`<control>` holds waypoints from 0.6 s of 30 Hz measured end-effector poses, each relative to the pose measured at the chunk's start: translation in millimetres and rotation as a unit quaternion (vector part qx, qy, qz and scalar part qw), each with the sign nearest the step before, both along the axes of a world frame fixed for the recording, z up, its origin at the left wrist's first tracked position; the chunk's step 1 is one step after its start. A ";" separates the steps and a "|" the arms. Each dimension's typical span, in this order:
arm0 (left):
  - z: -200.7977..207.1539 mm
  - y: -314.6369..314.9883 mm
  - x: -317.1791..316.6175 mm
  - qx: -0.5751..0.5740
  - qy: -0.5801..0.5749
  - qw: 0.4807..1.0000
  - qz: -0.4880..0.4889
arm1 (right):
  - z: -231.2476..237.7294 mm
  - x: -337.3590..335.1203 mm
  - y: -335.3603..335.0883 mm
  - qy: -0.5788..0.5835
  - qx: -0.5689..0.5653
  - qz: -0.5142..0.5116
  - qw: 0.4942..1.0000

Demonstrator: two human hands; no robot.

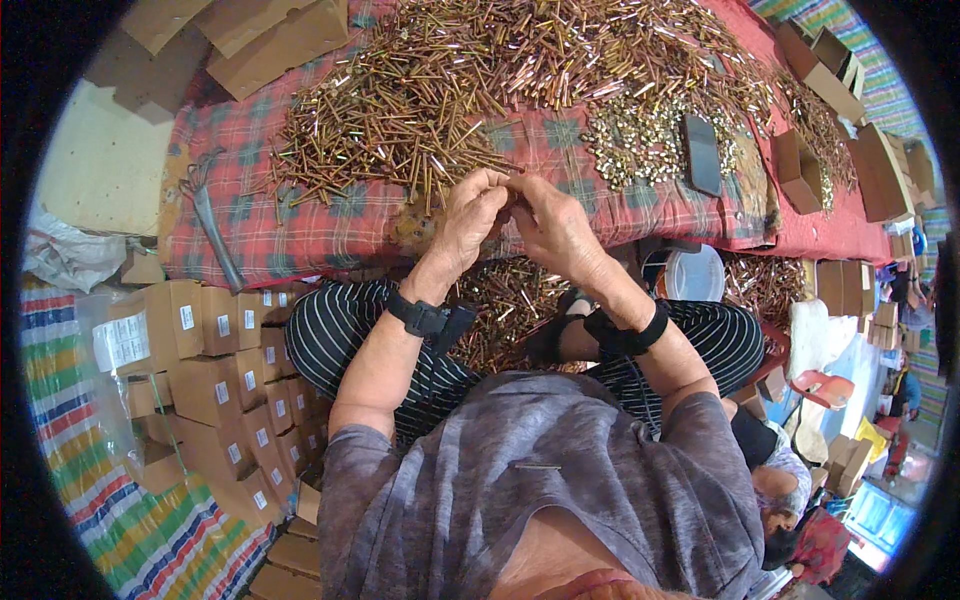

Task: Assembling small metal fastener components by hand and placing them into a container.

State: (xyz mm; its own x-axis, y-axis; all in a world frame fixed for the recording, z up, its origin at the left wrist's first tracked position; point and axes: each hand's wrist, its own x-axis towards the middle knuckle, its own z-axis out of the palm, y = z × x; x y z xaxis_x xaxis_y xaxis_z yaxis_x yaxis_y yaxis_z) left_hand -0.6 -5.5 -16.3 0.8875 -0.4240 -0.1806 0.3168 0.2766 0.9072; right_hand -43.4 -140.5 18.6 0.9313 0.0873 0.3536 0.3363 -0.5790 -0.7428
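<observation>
My left hand [468, 218] and my right hand [553, 222] meet fingertip to fingertip at the near edge of a table covered with a red plaid cloth [330, 232]. Both are closed in a pinch, and whatever lies between the fingers is too small and covered to name. Just beyond them spreads a large heap of long, thin, copper- and gold-coloured metal bolts [420, 110]. To the right of the heap's near side lies a pile of small shiny metal pieces, nut-like in look [630, 145]. A dark phone [702, 155] rests on that pile.
A metal tool with wire prongs [218, 240] lies at the table's left. Stacked labelled cardboard boxes [215, 390] stand to my left. Open cartons [798, 170] sit at the right. More bolts [510, 310] lie below between my legs, beside a white tub [695, 275]. Another person [785, 490] is at lower right.
</observation>
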 end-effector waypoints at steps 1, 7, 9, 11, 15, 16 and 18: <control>2.4 1.0 2.0 -0.001 0.001 1.000 0.000 | 1.7 1.2 -1.4 0.022 0.060 0.018 0.998; 16.3 3.6 8.1 -0.062 0.078 0.995 -0.007 | -47.1 65.7 -75.1 -0.052 -0.284 -0.213 0.933; 13.6 2.2 8.3 -0.060 0.088 0.994 -0.008 | -52.9 75.2 -94.5 -0.016 -0.365 -0.207 0.907; 11.2 0.8 9.1 -0.072 0.101 0.992 0.000 | -66.2 86.1 -105.5 -0.016 -0.377 -0.189 0.906; 16.0 2.8 10.0 -0.076 0.100 0.992 0.008 | -65.2 89.7 -101.5 -0.030 -0.410 -0.190 0.891; 17.5 3.1 10.7 -0.077 0.099 0.992 0.009 | -58.5 86.0 -95.3 -0.025 -0.369 -0.199 0.908; 19.3 4.2 10.2 -0.071 0.110 0.991 0.035 | -44.4 77.1 -79.6 -0.020 -0.326 -0.203 0.923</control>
State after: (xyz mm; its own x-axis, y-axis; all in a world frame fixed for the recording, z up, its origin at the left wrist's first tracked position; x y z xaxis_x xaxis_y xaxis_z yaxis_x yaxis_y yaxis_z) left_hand 9.6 -1.3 3.0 0.8616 -0.3979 -0.3153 0.4776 0.4248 0.7691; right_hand 33.7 -220.1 -25.8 0.9214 -0.0599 0.3840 0.0128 -0.9829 -0.1840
